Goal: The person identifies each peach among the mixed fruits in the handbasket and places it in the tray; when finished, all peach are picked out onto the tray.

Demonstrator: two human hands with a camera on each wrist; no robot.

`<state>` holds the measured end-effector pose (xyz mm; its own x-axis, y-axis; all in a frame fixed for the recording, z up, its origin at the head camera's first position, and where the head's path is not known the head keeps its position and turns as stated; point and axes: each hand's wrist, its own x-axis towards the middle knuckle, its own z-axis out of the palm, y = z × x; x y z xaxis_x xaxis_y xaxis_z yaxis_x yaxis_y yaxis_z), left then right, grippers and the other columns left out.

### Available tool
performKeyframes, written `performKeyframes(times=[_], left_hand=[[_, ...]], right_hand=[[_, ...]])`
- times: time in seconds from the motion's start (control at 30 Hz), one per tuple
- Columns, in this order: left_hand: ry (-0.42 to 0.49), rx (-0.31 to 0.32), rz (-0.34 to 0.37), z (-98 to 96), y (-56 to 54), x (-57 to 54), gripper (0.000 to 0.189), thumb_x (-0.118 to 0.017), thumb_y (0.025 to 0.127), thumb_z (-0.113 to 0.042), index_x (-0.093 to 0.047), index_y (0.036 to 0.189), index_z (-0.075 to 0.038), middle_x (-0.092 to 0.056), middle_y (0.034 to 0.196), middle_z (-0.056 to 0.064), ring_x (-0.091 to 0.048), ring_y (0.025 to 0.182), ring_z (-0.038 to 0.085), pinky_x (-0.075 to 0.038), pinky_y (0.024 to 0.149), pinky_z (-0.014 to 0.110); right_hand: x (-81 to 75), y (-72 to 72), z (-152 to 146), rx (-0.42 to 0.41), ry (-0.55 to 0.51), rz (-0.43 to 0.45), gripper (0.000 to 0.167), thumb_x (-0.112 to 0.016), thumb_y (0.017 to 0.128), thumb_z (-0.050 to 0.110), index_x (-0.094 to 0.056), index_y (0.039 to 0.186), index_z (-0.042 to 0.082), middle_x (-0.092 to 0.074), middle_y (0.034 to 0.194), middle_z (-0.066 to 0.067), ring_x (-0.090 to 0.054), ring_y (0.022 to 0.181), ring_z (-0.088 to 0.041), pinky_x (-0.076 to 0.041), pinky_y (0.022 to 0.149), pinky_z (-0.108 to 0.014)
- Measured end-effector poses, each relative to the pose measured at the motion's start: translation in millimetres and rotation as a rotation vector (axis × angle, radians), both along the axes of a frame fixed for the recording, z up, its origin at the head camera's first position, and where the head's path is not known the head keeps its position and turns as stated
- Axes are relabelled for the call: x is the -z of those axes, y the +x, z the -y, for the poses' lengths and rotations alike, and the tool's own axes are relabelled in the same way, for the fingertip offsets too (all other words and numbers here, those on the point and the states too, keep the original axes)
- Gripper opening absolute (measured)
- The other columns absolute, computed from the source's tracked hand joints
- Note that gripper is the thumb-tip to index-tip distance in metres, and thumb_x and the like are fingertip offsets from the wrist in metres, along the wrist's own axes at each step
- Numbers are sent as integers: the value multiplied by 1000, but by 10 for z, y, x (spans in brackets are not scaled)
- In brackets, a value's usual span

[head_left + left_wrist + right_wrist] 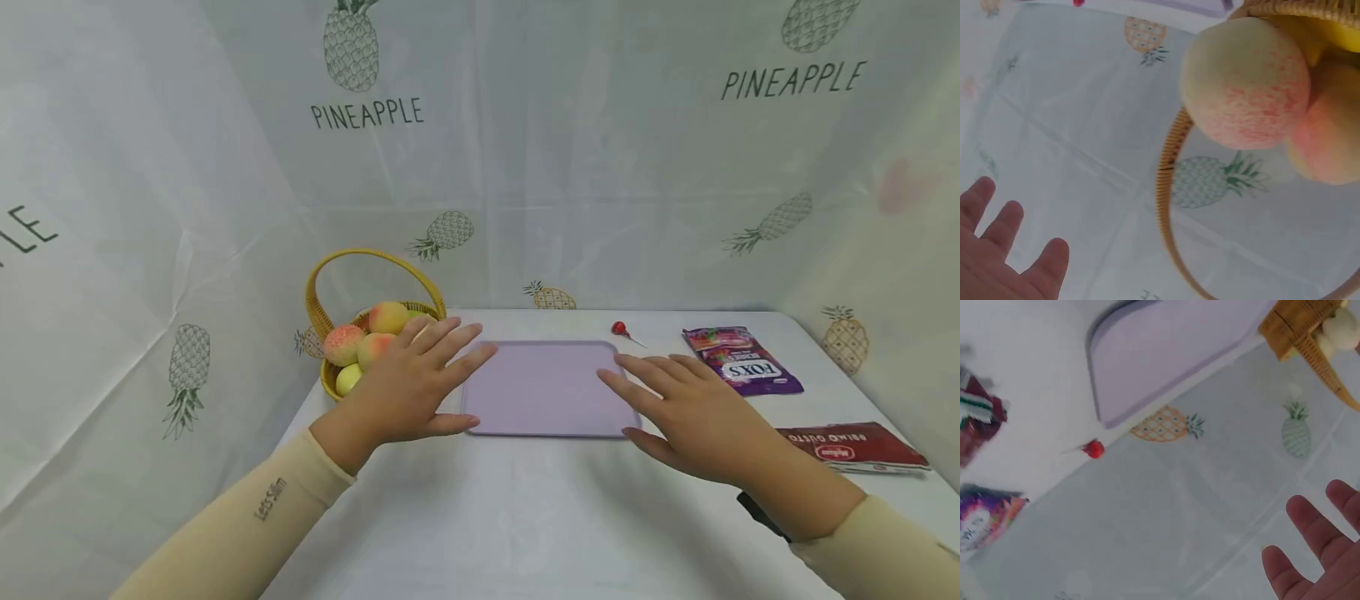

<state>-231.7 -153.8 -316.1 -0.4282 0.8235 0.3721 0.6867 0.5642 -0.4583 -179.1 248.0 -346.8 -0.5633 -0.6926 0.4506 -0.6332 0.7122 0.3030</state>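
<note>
My left hand hovers with spread fingers between the fruit basket and the tray, holding nothing. It hides part of the wicker basket, which is filled with peaches and other round fruit. Over the right side of the table my right hand is raised, its fingers apart and nothing in them. Between the two hands lies a flat lilac tray with a bare surface. The left wrist view shows a large peach near the basket handle.
A red-topped lollipop lies behind the tray's right corner. To the right are a purple FOX'S candy bag and a dark red Primo Gusto packet. A pineapple-print curtain hangs behind the white table.
</note>
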Motion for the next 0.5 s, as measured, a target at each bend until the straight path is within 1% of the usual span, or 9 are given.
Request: performKeyframes(times=[0.07,0.13,0.17,0.27,0.37,0.43,0.5], left_hand=[[13,-11,28,30,-36,9,88,-49,92,-75,-30,162,-25,-39,162,6,-35,149,32,-31,121,56],[30,-16,52,61,-69,20,87,-52,92,-73,-31,162,-24,-42,160,7,-37,147,31,-32,121,52],[40,-17,61,76,-85,26,87,-54,92,-72,-33,161,-24,-44,159,7,-39,146,30,-33,121,51],[64,-17,85,117,-125,35,86,-59,91,-69,-35,160,-22,-47,156,6,-42,142,29,-34,121,45],[82,-7,100,151,-163,35,85,-61,91,-66,-37,159,-20,-49,153,5,-44,139,28,-35,120,43],[94,0,111,174,-186,39,85,-62,91,-65,-38,158,-19,-49,153,5,-45,139,28,-36,120,42],[114,11,121,196,-212,50,84,-64,91,-63,-39,158,-18,-50,152,6,-46,139,28,-37,120,43]], right_hand=[[45,-34,-30,23,-23,27,69,-60,97,50,-43,157,22,-58,145,-12,-59,125,-34,-45,106,-60],[98,-72,-55,57,-51,72,77,-73,89,43,-44,156,21,-61,138,-13,-60,123,-34,-48,103,-59],[124,-93,-64,77,-66,99,81,-78,85,40,-44,156,21,-61,136,-13,-61,122,-33,-49,102,-58],[202,-167,-98,114,-117,163,83,-81,84,36,-45,156,19,-63,130,-12,-63,118,-32,-51,100,-58],[275,-230,-131,112,-164,192,78,-81,85,33,-48,154,16,-65,126,-12,-66,112,-32,-54,96,-56],[321,-256,-149,117,-189,209,76,-81,87,33,-49,153,16,-65,126,-13,-67,110,-33,-55,94,-56],[369,-273,-163,142,-214,240,74,-79,88,33,-49,153,16,-65,128,-14,-67,111,-35,-55,95,-57]])
